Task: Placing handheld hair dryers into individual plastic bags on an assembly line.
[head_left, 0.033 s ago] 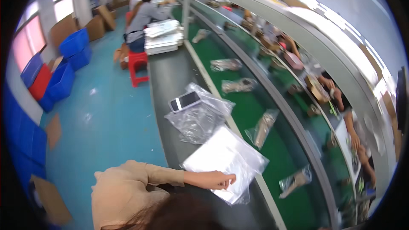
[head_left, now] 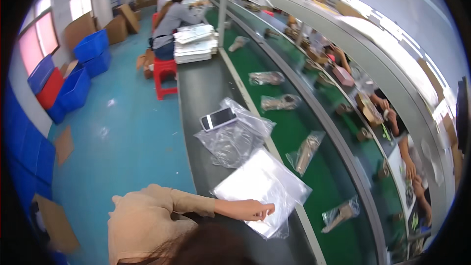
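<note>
My left hand (head_left: 252,209) reaches in from the lower left in a beige sleeve, fingers curled in a pinch on the top sheet of a stack of flat clear plastic bags (head_left: 265,174). The bags lie aslant on the dark work surface, with their far right corner over the belt's edge. Just beyond them is a crumpled heap of clear plastic bags (head_left: 230,142), and a phone (head_left: 218,119) with a dark screen and pale case rests on it. My right hand is out of view. Dark hair covers part of the lower edge.
To the right, a green conveyor belt (head_left: 294,191) carries several bagged beige items (head_left: 308,152). A white paper stack (head_left: 196,44) stands farther up the bench beside a person in grey (head_left: 169,27) on a red stool (head_left: 164,76). Blue bins (head_left: 73,91) line the left wall.
The whole view has shifted slightly, so the bench, belt and bins sit a little farther right. My left hand stays on the plastic bags with its fingers curled.
</note>
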